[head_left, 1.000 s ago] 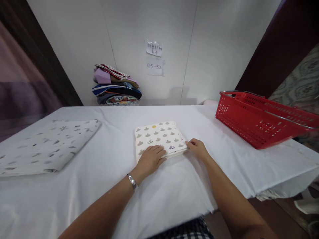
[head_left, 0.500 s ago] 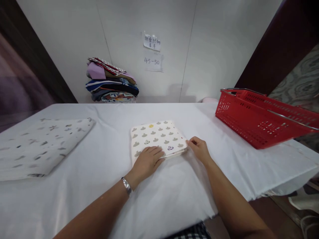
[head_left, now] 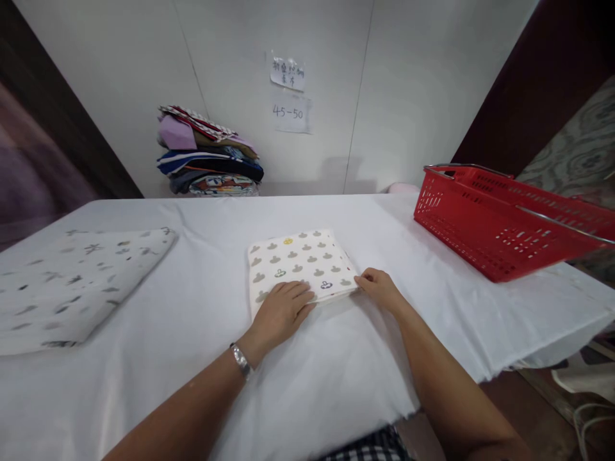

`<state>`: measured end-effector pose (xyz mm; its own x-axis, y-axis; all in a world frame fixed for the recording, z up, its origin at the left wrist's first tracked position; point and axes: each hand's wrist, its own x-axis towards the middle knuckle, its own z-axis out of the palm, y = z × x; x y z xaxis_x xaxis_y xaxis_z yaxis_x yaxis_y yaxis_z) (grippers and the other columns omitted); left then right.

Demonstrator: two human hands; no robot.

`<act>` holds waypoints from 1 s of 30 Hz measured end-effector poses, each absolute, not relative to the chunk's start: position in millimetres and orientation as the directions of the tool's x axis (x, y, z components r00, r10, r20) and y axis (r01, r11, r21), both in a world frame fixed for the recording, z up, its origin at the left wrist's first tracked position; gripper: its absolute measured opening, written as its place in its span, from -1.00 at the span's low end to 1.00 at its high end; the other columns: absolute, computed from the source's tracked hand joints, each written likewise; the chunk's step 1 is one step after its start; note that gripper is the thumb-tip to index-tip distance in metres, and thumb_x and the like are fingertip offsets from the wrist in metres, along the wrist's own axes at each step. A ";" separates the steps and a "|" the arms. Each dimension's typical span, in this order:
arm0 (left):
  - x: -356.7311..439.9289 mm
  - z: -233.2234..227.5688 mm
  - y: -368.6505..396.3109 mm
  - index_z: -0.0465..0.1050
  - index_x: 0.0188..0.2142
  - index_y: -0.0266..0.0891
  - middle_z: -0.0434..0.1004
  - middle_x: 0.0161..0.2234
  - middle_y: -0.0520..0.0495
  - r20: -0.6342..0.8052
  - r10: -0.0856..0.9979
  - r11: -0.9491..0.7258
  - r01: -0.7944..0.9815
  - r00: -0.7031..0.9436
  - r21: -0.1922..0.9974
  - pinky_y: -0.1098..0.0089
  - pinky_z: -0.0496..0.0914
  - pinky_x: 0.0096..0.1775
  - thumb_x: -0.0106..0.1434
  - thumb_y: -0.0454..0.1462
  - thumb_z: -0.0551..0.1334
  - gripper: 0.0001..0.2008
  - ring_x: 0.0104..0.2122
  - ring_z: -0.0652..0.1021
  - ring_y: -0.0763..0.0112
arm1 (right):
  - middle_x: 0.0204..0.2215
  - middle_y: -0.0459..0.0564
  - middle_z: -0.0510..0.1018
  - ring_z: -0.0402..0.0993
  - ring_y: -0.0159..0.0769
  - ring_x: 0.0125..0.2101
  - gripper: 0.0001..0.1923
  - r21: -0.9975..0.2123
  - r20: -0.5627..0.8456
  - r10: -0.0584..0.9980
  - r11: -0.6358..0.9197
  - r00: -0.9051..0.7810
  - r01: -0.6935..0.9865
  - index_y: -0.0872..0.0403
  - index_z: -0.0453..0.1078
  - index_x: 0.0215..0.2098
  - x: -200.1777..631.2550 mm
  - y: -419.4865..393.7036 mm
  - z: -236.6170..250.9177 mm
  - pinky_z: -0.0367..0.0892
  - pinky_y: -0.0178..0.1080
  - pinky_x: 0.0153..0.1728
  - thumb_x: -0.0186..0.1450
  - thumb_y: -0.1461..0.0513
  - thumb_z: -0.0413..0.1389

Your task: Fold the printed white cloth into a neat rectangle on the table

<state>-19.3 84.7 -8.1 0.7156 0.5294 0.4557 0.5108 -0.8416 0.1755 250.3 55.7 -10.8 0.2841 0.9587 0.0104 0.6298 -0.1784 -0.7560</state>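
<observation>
A folded white cloth printed with small grey shapes lies in the middle of the white-covered table. My left hand rests flat on its near edge, fingers spread, a silver watch on the wrist. The fingers of my right hand pinch the cloth's near right corner.
A red plastic basket stands at the right of the table. At the left lies a larger folded white cloth with dark marks. A stack of folded coloured clothes sits at the back against the wall, under two paper notes.
Both hands have stayed on the folded cloth. The view has drifted slightly, so everything sits a little more to the left and lower.
</observation>
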 end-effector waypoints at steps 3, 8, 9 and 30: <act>-19.1 -8.2 84.6 0.39 -0.11 -0.13 0.49 -0.09 -0.04 0.480 0.521 -0.843 0.513 0.706 0.159 0.16 0.31 -0.08 0.32 -0.17 0.06 -0.77 -0.07 0.44 0.26 | -0.67 -0.16 0.33 0.20 -0.41 -0.59 -0.73 -0.764 0.018 0.958 -0.171 0.286 0.622 0.06 0.30 -0.59 249.9 55.7 -9.4 0.08 -0.34 -0.55 0.10 0.04 0.06; -18.7 -7.7 84.6 0.40 -0.12 -0.13 0.49 -0.08 -0.02 0.469 0.526 -0.840 0.519 0.709 0.158 0.16 0.32 -0.08 0.32 -0.18 0.05 -0.78 -0.06 0.44 0.26 | -0.69 -0.16 0.32 0.19 -0.41 -0.62 -0.70 -0.835 -0.008 0.957 -0.167 0.291 0.524 0.07 0.34 -0.53 251.4 54.8 -13.4 0.08 -0.34 -0.57 0.09 0.00 0.07; -18.7 -8.0 84.7 0.41 -0.12 -0.13 0.49 -0.08 -0.02 0.468 0.527 -0.840 0.519 0.709 0.160 0.16 0.32 -0.08 0.33 -0.19 0.05 -0.78 -0.06 0.44 0.27 | -0.69 -0.16 0.32 0.19 -0.41 -0.62 -0.71 -0.845 -0.005 0.957 -0.160 0.291 0.510 0.07 0.35 -0.52 251.6 55.3 -14.8 0.08 -0.34 -0.57 0.08 0.00 0.08; -13.9 -4.8 79.7 0.44 -0.21 -0.21 0.53 -0.15 -0.04 0.482 0.528 -0.812 0.581 0.699 0.048 0.22 0.37 -0.12 0.34 -0.30 0.01 -0.78 -0.13 0.48 0.30 | -0.66 -0.23 0.30 0.21 -0.43 -0.62 -0.77 -0.910 0.107 0.952 -0.022 0.286 0.414 0.03 0.33 -0.34 252.2 68.3 -34.9 0.09 -0.36 -0.57 0.09 0.08 0.12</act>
<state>-13.9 79.7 -4.8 0.6989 0.5283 0.4820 0.5811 -0.8124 0.0478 252.2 68.3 -34.9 0.2858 0.9523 0.1068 0.4142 -0.0222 -0.9099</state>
